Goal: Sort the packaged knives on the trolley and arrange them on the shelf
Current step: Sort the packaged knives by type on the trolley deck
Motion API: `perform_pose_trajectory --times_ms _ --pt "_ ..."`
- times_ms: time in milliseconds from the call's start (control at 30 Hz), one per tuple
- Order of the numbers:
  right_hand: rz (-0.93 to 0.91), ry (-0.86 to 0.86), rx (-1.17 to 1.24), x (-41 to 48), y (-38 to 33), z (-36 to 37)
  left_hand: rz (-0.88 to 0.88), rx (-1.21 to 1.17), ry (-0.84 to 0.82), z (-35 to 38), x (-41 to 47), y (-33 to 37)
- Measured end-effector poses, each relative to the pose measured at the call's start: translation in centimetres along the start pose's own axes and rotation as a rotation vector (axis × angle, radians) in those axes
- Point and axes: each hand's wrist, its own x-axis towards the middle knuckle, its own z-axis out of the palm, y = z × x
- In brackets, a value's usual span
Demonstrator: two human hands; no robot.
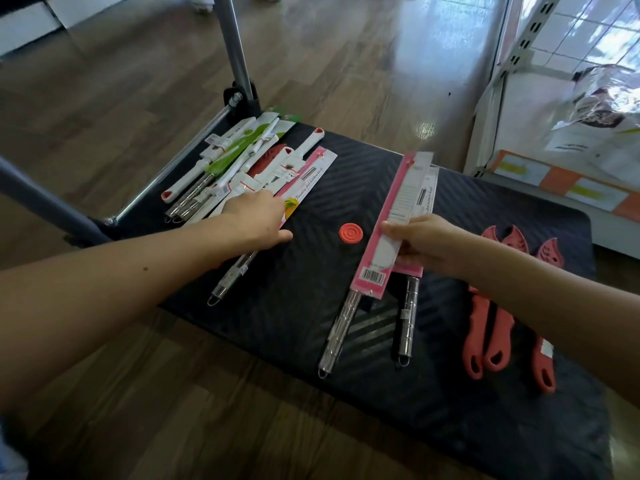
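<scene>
Only partway thru sorting — gripping two pink-carded steel-handled knives [388,216] in rt hand [426,242], pressing lt hand [254,216] flat on unsorted heap of white/green/pink packs [242,157], three red plastic knives [498,327] grouped right of rt hand — none on white metal shelf [512,109] yet.

bright daylight floods in from beyond the right hand [426,244], white glare streaking the floor [415,64] ahead. the packaged knife [398,199] it grips blurs at its top. trolley deck [346,188] dark beneath the left hand [256,216]; frame edges bow.
</scene>
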Motion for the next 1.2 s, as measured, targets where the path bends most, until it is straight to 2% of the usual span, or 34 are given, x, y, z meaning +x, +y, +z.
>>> perform_pose_trajectory --times_ms 200,567,800,967,1200 --pt "0.042 -0.060 -0.085 0.4 0.8 1.2 0.003 0.013 0.031 0.3 -0.3 -0.3" --pt "0.029 0.100 -0.448 1.0 0.5 1.6 0.029 -0.187 0.013 0.6 -0.5 -1.0" --pt "-0.067 0.235 -0.542 0.7 0.9 1.3 0.046 -0.186 0.028 1.3 -1.1 -1.1" --pt "-0.224 0.331 -0.800 -0.3 0.8 1.5 0.023 -0.132 0.022 1.7 -1.5 -1.3" --pt "-0.327 0.220 -0.853 -1.5 1.7 2.4 -0.043 -0.166 0.007 2.0 -1.7 -1.4"
